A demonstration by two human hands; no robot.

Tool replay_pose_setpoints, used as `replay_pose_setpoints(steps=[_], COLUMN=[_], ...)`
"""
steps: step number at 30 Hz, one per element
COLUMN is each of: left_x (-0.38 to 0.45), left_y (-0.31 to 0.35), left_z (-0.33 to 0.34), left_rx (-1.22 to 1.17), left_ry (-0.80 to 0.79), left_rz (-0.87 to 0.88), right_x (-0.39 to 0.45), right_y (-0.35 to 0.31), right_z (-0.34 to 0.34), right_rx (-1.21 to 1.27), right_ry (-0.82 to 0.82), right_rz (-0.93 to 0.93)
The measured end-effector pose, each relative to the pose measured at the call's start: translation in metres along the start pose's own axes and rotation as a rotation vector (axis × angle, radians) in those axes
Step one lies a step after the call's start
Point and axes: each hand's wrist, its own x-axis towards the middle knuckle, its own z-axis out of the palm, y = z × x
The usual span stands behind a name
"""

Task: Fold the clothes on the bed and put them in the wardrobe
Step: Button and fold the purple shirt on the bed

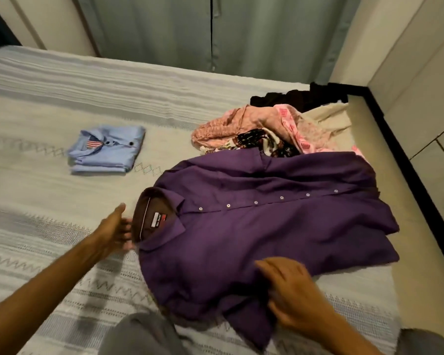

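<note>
A single wide-angle camera, worn on the person's head, looks forward and steeply down over the bed (49, 103) from its near edge. The view sits close above the purple shirt (254, 226), with the left hand (116, 231) and right hand (292, 295) entering from the bottom edge. The far edge of the frame takes in the closed doors (164, 29) beyond the bed, and straight lines bow toward the borders.

Bare forearms (62, 278), no sleeves; grey trousers (144, 334).
</note>
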Motion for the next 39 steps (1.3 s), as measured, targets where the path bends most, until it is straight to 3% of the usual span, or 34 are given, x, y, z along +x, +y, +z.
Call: replay_pose_setpoints(steps=[5,7,9,11,13,15,17,19,21,24,27,29,34,39], left_x=[-0.076,-0.094,-0.105,-0.110,-0.105,-0.111,-0.115,-0.119,-0.118,-0.137,-0.158,-0.168,-0.161,-0.160], left_y=[-0.056,-0.067,-0.071,-0.079,-0.093,-0.110,-0.125,-0.136,-0.149,-0.157,-0.159,-0.158,-0.151,-0.148], left_z=[0.040,0.059,0.083,0.105,0.111,0.096,0.059,0.020,-0.008,-0.013,0.002,0.013,0.007,-0.009], left_rx=[0.091,0.112,0.169,0.185,0.052,-0.028,0.052,0.333,0.578,0.525,0.222,0.152,-0.171,-0.110], left_ry=[-0.049,-0.088,-0.098,-0.008,0.054,0.136,0.185,0.252,0.301,0.305,0.057,-0.052,0.095,0.096], left_rz=[-0.151,-0.151,-0.082,0.032,0.144,0.193,0.199,0.212,0.175,0.116,0.024,0.107,0.284,0.260], right_x=[-0.068,-0.066,-0.056,-0.053,-0.060,-0.082,-0.114,-0.145,-0.168,-0.175,-0.179,-0.188,-0.207,-0.239], right_y=[0.131,0.157,0.169,0.173,0.171,0.164,0.149,0.129,0.114,0.104,0.101,0.111,0.137,0.134], right_z=[-0.007,-0.011,-0.014,-0.016,-0.022,-0.021,-0.014,0.000,0.016,0.022,0.010,0.003,-0.034,-0.048], right_rx=[-0.340,-0.403,-0.436,-0.446,-0.400,-0.378,-0.348,-0.386,-0.446,-0.419,-0.364,-0.338,-0.362,-0.455], right_ry=[0.041,0.068,0.066,0.033,-0.016,0.031,0.063,0.077,0.047,0.006,-0.177,-0.266,-0.270,-0.250], right_rz=[0.261,0.245,0.190,0.158,0.170,0.086,-0.112,-0.314,-0.384,-0.218,0.045,0.174,0.403,0.371])
